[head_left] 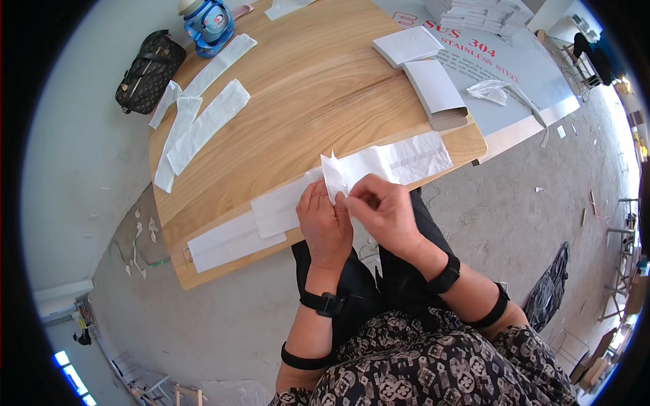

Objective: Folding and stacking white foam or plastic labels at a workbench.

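Observation:
Near the front edge of the wooden table, my left hand [323, 220] holds a folded white paper strip [333, 174] upright between thumb and fingers. Close against it, my right hand [386, 208] is closed in a pinch at the strip's lower right edge; its fingertips partly hide what they grip. To the right, a wrinkled white strip [421, 157] lies flat along the table edge. Left of my hands, more flat white strips [233, 242] overlap one another, running partly under my left hand.
Several long white strips [208, 127] lie at the table's [291, 88] left, near a dark patterned bag [150, 73] and a blue bottle [210, 30]. Two white boxes [433, 88] sit at the right. Beyond is a grey metal sheet [521, 81] with stacked white packs [481, 12] and clear plastic [489, 91].

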{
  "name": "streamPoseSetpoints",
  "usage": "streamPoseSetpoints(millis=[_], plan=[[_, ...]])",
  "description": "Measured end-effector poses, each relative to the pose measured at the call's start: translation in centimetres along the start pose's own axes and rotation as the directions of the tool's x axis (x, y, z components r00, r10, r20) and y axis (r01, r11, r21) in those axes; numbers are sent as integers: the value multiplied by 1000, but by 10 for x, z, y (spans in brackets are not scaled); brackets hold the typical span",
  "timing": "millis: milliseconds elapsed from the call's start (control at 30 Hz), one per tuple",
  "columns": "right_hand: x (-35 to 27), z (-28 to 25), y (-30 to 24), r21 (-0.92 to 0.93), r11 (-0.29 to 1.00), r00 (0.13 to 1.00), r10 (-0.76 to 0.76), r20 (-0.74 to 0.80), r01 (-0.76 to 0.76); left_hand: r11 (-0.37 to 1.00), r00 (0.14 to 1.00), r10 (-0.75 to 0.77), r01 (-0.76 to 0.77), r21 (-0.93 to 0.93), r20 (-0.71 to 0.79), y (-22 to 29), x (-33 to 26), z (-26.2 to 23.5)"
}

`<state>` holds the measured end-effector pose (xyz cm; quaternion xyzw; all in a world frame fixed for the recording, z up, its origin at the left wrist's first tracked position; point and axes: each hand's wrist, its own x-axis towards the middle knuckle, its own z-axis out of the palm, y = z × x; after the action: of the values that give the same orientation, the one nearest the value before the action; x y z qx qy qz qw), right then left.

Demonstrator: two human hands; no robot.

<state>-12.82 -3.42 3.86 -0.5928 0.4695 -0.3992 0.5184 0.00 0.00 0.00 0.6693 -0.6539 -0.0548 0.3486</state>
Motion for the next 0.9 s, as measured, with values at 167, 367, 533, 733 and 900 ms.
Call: streamPoseSetpoints(millis=[167, 367, 533, 733, 900], plan=[[-2, -19, -1, -18, 998, 995, 63, -81, -64, 989, 996, -88, 90, -115, 26, 5, -1, -4], [-10, -14, -7, -184, 982, 989, -4, 146, 31, 977, 997, -80, 75, -200, -19, 4, 1, -4], [-14, -12, 6, -180, 962, 964, -168, 206, 206, 921, 981, -193, 193, -339, 33, 11, 6, -6], [6, -56, 15, -464, 884, 962, -81, -262, -52, 842, 938, -346, 312, -440, 3, 6, 1, -2], [25, -116, 30, -839, 426, 914, -67, -401, -337, 811, 940, -339, 310, -496, 33, 5, 1, -4]])
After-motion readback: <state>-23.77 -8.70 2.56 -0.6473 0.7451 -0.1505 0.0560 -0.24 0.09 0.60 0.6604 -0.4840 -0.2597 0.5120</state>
